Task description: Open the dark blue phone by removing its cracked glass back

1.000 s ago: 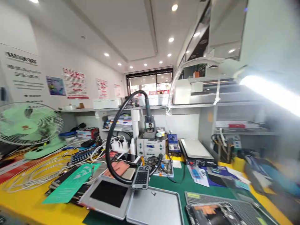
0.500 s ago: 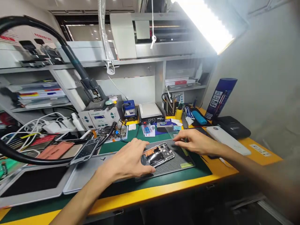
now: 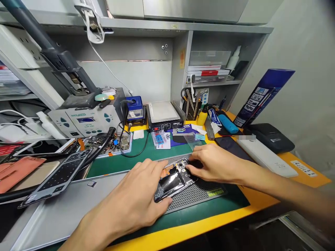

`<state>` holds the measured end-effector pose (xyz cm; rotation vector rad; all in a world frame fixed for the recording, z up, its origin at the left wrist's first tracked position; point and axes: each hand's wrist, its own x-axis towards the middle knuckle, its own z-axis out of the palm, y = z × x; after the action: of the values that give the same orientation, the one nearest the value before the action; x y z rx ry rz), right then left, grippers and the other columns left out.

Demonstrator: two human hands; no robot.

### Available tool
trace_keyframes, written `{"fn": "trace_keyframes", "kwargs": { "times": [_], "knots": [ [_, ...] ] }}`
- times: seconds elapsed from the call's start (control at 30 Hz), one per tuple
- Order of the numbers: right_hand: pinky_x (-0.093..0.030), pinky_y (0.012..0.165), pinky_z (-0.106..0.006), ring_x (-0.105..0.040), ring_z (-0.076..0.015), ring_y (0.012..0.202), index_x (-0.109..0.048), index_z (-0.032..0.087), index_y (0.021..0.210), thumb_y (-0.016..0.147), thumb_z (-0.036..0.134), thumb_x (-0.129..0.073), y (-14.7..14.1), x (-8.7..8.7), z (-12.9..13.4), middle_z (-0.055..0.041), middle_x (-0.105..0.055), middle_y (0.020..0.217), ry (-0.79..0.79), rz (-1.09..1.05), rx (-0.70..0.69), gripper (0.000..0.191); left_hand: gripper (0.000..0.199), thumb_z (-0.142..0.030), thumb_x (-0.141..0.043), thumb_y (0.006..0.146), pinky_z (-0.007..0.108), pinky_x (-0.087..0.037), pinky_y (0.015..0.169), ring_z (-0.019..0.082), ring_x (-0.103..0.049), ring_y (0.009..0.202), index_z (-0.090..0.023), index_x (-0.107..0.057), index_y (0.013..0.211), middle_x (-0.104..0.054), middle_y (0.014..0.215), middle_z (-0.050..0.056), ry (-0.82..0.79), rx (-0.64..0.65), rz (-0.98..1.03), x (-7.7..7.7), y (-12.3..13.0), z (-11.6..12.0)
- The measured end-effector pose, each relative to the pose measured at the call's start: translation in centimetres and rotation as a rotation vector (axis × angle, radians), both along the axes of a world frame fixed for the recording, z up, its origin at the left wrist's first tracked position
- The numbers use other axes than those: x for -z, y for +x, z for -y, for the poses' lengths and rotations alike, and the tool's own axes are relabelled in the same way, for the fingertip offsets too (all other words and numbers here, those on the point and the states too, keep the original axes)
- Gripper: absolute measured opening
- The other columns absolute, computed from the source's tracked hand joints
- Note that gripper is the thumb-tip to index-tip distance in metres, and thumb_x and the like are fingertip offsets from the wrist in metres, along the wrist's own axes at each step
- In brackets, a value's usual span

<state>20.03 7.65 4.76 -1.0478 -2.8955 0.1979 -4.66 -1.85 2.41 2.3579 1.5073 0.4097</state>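
An opened smartphone [image 3: 172, 179] lies on a grey perforated mat [image 3: 193, 197], its battery, orange flex and camera module exposed. My left hand [image 3: 141, 191] grips its lower left end, the thumb on the near edge and the fingers along the far edge. My right hand [image 3: 211, 162] is closed at the camera end, thumb and index finger against the phone's corner. Whether anything small is between those fingertips is hidden. Beneath the perforated mat spreads a green mat [image 3: 188, 218].
Left are a grey laptop lid [image 3: 86, 205], a black-and-grey panel [image 3: 60, 174] and a hot-air station [image 3: 86, 120]. Behind stand a blue soldering unit [image 3: 134, 108], a heating plate [image 3: 164, 111] and a yellow bottle [image 3: 202, 116]. A white device [image 3: 267, 157] and a black case [image 3: 272, 137] lie right.
My right hand has come in from beside the phone to touch its camera end. The left hand keeps its grip on the phone. The view has tilted down and moved closer.
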Motion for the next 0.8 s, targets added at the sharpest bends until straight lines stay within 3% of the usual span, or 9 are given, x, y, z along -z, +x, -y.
{"fn": "trace_keyframes", "kwargs": {
  "times": [0.4,0.53,0.63,0.8],
  "knots": [
    [-0.039,0.064,-0.03,-0.065,-0.0197,0.069,-0.067,0.017,0.075,0.093,0.024,-0.052,-1.1,0.4,0.4,-0.0081,-0.07,0.075,0.091,0.123,0.006,0.024,0.059,-0.039,-0.071,0.083,0.045,-0.049,0.092,0.031,-0.057,0.108,-0.032,-0.05,0.137,-0.061,0.122,0.009,0.057,-0.003,0.028,2.0,-0.4,0.4],
    [-0.035,0.062,-0.033,-0.058,-0.0183,0.061,-0.065,0.016,0.071,0.092,0.019,-0.052,-1.1,0.6,0.4,-0.0073,-0.065,0.07,0.087,0.141,-0.031,0.025,0.06,-0.036,-0.07,0.081,0.047,-0.049,0.092,0.032,-0.057,0.105,-0.026,-0.05,0.137,-0.062,0.119,0.01,0.063,-0.001,0.027,1.4,-0.1,0.2],
    [-0.034,0.061,-0.033,-0.055,-0.0178,0.061,-0.063,0.016,0.07,0.092,0.016,-0.052,-0.9,0.6,0.1,-0.006,-0.063,0.069,0.056,0.124,-0.046,0.025,0.05,-0.03,-0.064,0.084,0.048,-0.049,0.093,0.03,-0.057,0.106,-0.024,-0.053,0.133,-0.062,0.118,0.009,0.012,-0.003,0.009,0.6,0.2,0.4],
    [-0.043,0.068,-0.027,-0.058,-0.0149,0.073,-0.063,0.017,0.088,0.094,0.018,-0.053,0.0,0.3,-1.3,-0.003,-0.064,0.083,-0.11,0.032,-0.075,0.013,0.05,-0.029,-0.06,0.086,0.052,-0.048,0.098,0.031,-0.053,0.115,-0.025,-0.051,0.135,-0.058,0.128,0.009,-0.009,-0.015,0.029,0.3,0.7,0.3]
  ]
}}
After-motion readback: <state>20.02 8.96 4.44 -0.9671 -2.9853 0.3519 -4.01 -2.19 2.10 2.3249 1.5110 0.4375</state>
